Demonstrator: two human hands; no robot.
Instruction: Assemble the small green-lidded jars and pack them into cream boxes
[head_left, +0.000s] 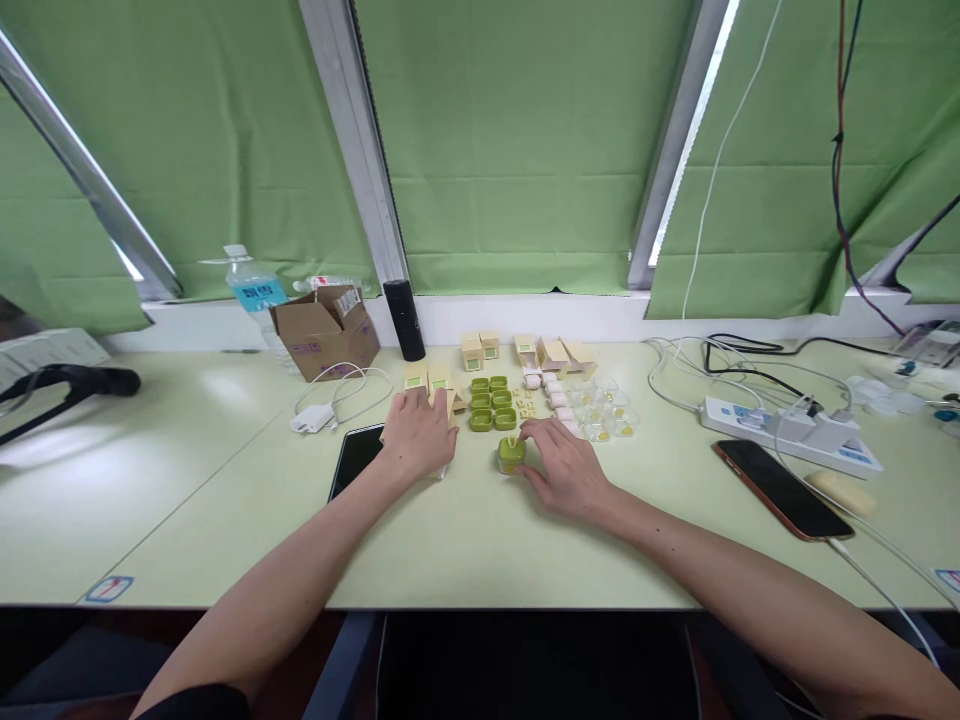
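My right hand point(566, 468) has its thumb and index finger at the right side of a small clear container with a green top point(511, 455), upright on the table. My left hand point(420, 435) lies palm down with fingers apart over cream card boxes point(439, 378), partly hiding them. Between the hands and farther back stand several small green square trays point(481, 401) in two columns. Tiny yellowish pieces point(524, 403), pale pink pieces point(557, 400) and clear plastic cups point(611, 410) lie to their right.
Small cream boxes point(472, 352) and opened ones point(553, 353) stand at the back. A black tablet point(355, 460) lies left. Around are a cardboard box point(326, 335), black cylinder point(404, 320), charger point(313, 418), phone point(781, 488) and power strip point(787, 435) with cables.
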